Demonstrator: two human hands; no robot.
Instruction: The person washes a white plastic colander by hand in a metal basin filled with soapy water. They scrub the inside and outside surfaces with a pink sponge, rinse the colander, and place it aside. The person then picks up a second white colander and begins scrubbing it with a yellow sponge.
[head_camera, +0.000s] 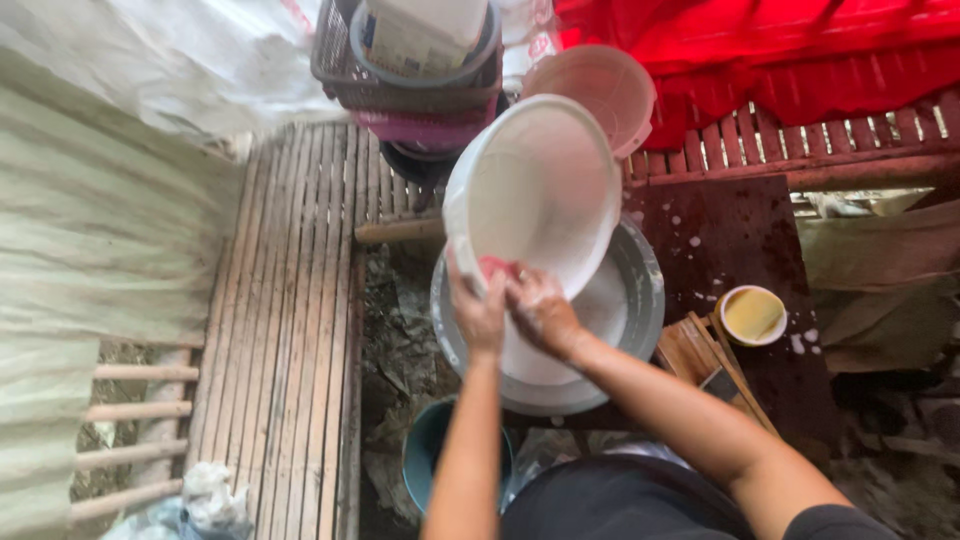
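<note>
I tilt a large white plastic basin (545, 180) over a wide metal basin (645, 300) full of soapy white water. My left hand (478, 315) grips the white basin's lower rim. My right hand (540, 310), covered in suds, presses a small pink scrubber (493, 267) against the inside of the white basin near the rim. Both hands are close together at the bottom edge of the tilted basin.
A small yellow-filled cup (752, 316) sits right of the metal basin on a dark wet board. A pale pink basin (600, 85) and stacked baskets (410, 85) stand behind. A slatted bamboo platform (290, 320) lies left, a teal bucket (425, 455) below, red cloth (780, 50) behind.
</note>
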